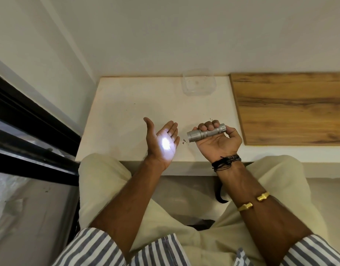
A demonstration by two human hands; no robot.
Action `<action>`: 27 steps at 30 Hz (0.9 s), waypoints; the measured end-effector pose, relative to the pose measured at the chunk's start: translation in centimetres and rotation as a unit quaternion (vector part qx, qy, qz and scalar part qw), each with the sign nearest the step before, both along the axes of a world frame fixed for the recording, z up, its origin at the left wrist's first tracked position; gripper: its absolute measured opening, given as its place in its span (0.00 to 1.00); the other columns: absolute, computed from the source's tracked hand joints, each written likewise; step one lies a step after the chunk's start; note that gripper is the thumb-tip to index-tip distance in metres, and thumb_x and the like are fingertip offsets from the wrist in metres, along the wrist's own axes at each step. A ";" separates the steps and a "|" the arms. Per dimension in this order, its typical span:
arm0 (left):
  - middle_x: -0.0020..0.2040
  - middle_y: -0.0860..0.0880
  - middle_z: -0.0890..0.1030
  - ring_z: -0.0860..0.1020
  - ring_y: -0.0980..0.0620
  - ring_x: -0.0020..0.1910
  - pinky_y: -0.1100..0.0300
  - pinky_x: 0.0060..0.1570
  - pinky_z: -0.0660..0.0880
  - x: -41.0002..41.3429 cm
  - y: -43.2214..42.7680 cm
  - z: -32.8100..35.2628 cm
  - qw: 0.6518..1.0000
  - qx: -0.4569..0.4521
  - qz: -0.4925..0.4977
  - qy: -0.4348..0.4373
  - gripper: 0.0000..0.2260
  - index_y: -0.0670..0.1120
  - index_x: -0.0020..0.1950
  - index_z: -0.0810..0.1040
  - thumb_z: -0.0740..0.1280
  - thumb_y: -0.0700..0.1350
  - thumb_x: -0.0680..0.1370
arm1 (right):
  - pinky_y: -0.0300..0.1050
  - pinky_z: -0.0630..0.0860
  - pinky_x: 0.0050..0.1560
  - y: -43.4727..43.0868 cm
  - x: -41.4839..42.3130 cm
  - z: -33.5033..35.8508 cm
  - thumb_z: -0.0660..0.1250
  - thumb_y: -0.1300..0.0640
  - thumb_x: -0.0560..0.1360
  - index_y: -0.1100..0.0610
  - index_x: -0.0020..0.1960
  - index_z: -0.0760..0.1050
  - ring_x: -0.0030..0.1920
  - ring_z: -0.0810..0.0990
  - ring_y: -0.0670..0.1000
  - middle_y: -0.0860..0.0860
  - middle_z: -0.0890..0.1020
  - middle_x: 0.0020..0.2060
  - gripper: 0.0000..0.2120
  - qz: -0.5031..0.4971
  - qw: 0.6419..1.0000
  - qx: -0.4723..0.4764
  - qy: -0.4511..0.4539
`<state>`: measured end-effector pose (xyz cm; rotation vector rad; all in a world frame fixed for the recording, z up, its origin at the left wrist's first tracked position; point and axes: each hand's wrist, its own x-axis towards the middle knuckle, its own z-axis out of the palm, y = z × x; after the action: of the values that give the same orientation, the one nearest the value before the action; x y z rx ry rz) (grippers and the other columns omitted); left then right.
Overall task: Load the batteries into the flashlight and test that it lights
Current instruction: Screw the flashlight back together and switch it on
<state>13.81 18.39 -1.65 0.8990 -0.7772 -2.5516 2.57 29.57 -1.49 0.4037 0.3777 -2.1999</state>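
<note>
The right hand point(217, 139) grips a silver flashlight point(206, 133), its head aimed left. The left hand point(162, 143) is held open, palm up, just beside it, and a bright white spot of light falls on that palm. Both hands are above a pale table point(127, 116). A clear plastic container point(199, 82) sits at the table's far edge, with a wooden board point(292, 108) to the right.

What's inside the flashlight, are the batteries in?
Not visible: the flashlight is closed, its barrel wrapped by the right hand. A bright spot on the left hand shows it lights.
</note>
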 end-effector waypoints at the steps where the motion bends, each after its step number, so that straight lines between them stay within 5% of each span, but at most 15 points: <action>1: 0.81 0.44 0.57 0.53 0.45 0.81 0.48 0.79 0.48 0.0 -0.1 0.0 1.000 0.004 0.000 0.003 0.48 0.43 0.81 0.56 0.46 0.77 0.73 | 0.47 0.69 0.49 0.0 0.0 0.0 0.61 0.54 0.65 0.59 0.38 0.70 0.35 0.71 0.55 0.53 0.70 0.34 0.08 0.005 1.000 -0.004 0.008; 19: 0.81 0.43 0.59 0.57 0.43 0.80 0.47 0.79 0.52 0.3 0.1 0.2 0.999 -0.047 0.000 -0.014 0.46 0.43 0.80 0.57 0.43 0.76 0.74 | 0.50 0.70 0.53 0.2 -0.1 -0.1 0.60 0.54 0.63 0.59 0.36 0.70 0.34 0.70 0.55 0.52 0.69 0.33 0.08 0.009 1.000 -0.006 0.003; 27: 0.81 0.43 0.59 0.58 0.43 0.80 0.47 0.78 0.53 0.3 0.0 0.3 0.998 -0.053 0.000 -0.014 0.46 0.43 0.80 0.57 0.43 0.75 0.75 | 0.51 0.65 0.62 0.3 0.1 0.0 0.61 0.54 0.65 0.59 0.38 0.70 0.36 0.71 0.55 0.52 0.69 0.34 0.08 0.014 1.000 -0.014 0.006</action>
<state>14.07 18.43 -1.38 0.9030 -0.9121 -2.4769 2.64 29.84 -1.52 0.3689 0.3556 -2.1789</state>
